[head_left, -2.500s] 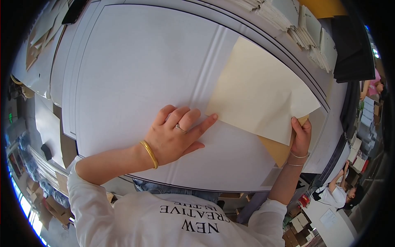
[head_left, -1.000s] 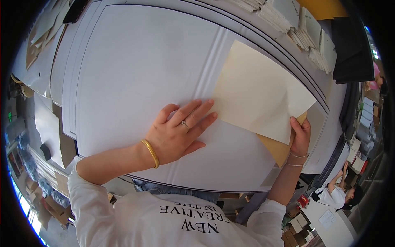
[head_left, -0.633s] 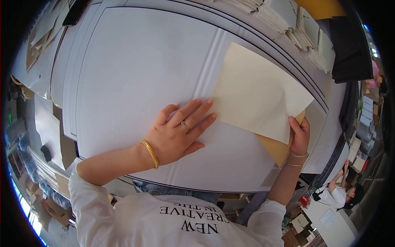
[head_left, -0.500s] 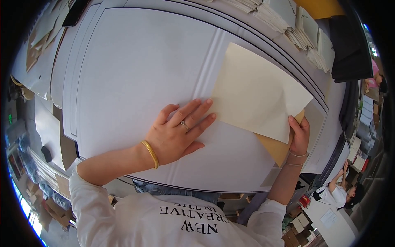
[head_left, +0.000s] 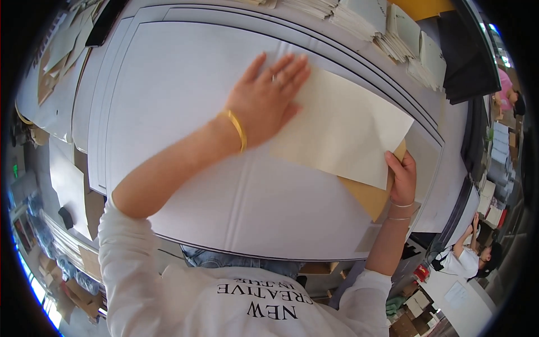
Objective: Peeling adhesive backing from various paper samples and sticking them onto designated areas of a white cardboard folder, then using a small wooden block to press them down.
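A cream paper sheet [head_left: 351,126] lies on a large white board [head_left: 179,90] with dark edges and a creased double line across it. My left hand [head_left: 269,95], slightly blurred, is flat with fingers stretched out at the sheet's far left corner; it wears a ring and a yellow bangle. Near the sheet's right corner, my right hand [head_left: 403,175] pinches it, thumb on top. A tan sheet [head_left: 368,194] pokes out under the cream one, also at the right hand's fingers; how far it reaches beneath is hidden.
More boards lie layered under the top one. Stacks of white folded card [head_left: 359,19] stand along the far side, beside a black panel [head_left: 467,59] at far right. Loose papers [head_left: 62,42] lie at far left. Another person [head_left: 466,255] sits at a table on the right.
My left hand has slid away from me along the sheet's left edge, from the near corner to the far one. My right hand still holds its corner.
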The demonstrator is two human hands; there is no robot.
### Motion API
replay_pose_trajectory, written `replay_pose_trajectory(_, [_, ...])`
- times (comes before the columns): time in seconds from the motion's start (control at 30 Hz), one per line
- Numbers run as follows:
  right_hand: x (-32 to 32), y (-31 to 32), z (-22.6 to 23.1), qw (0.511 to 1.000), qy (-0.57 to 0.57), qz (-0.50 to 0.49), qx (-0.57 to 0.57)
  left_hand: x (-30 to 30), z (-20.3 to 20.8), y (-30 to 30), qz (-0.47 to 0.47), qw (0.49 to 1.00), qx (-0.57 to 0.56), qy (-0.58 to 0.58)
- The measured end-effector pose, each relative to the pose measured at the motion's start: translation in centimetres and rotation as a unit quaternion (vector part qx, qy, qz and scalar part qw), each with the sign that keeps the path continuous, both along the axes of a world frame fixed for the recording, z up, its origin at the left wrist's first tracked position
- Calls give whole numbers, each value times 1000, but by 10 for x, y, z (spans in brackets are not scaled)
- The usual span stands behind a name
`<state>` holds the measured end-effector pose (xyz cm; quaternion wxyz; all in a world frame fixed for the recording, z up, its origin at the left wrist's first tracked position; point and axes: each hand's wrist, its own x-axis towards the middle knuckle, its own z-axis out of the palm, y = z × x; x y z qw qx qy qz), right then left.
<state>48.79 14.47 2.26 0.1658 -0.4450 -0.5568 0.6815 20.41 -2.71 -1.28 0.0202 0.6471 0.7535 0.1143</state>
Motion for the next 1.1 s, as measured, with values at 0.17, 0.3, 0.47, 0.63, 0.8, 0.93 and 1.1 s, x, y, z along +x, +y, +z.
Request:
replay_pose_trajectory(0.17, [0, 0, -6, 1000, 11, -4, 3, -21, -9, 21, 40, 996, 16, 82])
replay_pose_trajectory(0.3, [3, 3, -13, 999, 37, 2, -5, 8, 8, -16, -17, 989, -88, 114])
replay_pose_trajectory(0.47, [8, 4, -15, 998, 65, -3, 0, 32, 31, -92, -131, 974, -182, -43])
replay_pose_trajectory(0.63, [6, 2, -16, 997, 81, 7, 3, 12, 20, -45, -67, 990, -111, 46])
replay_pose_trajectory(0.8, [0, 4, -17, 996, 89, 16, 8, 20, 5, -5, 10, 999, -37, 13])
replay_pose_trajectory(0.93, [11, 10, -25, 996, 94, 11, -2, 72, 20, -42, -131, 982, -132, -34])
replay_pose_trajectory(1.1, [3, 6, -20, 995, 94, 1, 12, 63, 19, -36, -139, 985, -102, -21])
